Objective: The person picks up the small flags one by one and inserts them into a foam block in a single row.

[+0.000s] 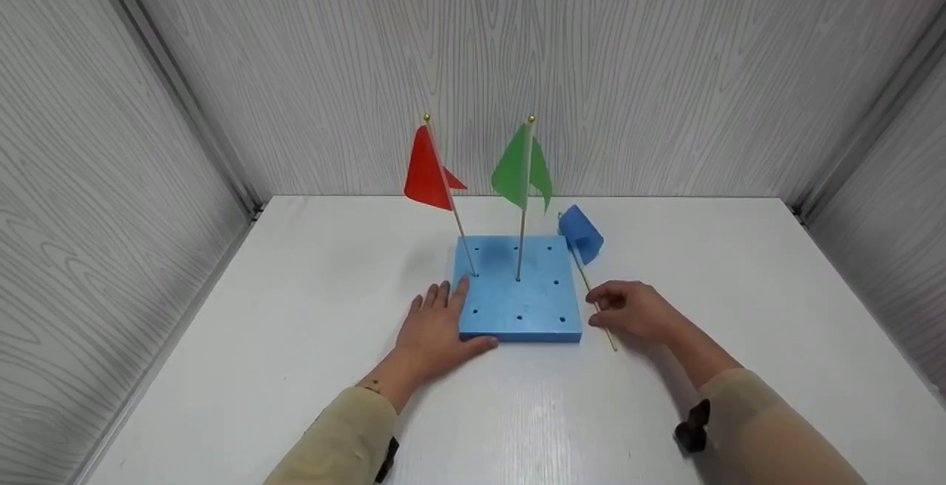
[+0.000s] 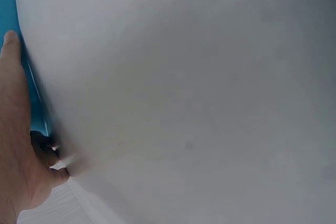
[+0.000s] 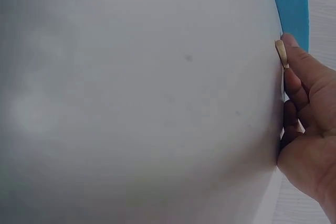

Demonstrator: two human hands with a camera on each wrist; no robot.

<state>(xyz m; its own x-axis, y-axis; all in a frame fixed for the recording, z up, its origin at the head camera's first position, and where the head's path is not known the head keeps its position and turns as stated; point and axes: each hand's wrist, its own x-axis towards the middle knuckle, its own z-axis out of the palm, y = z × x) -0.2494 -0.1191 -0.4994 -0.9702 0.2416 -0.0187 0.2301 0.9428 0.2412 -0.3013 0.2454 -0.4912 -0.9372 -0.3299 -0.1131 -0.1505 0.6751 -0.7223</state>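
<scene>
A light blue block (image 1: 495, 294) with several small holes lies flat on the white table. Two flags stand in it: a red flag (image 1: 424, 174), leaning left, and a green flag (image 1: 510, 171), nearly upright. My left hand (image 1: 434, 337) rests along the block's left side, fingers extended, thumb at its front edge. Right of the block, a blue flag (image 1: 581, 232) lies slanted with its cloth toward the back. My right hand (image 1: 634, 312) pinches its thin stick low down; the stick's end (image 3: 282, 53) sticks out past the thumb in the right wrist view.
The white table (image 1: 332, 248) stretches around the block on all sides. Wood-grain panels enclose it: a back wall (image 1: 332, 63), a left wall (image 1: 96, 197) and a right wall (image 1: 879, 197). Dark devices are strapped at both wrists.
</scene>
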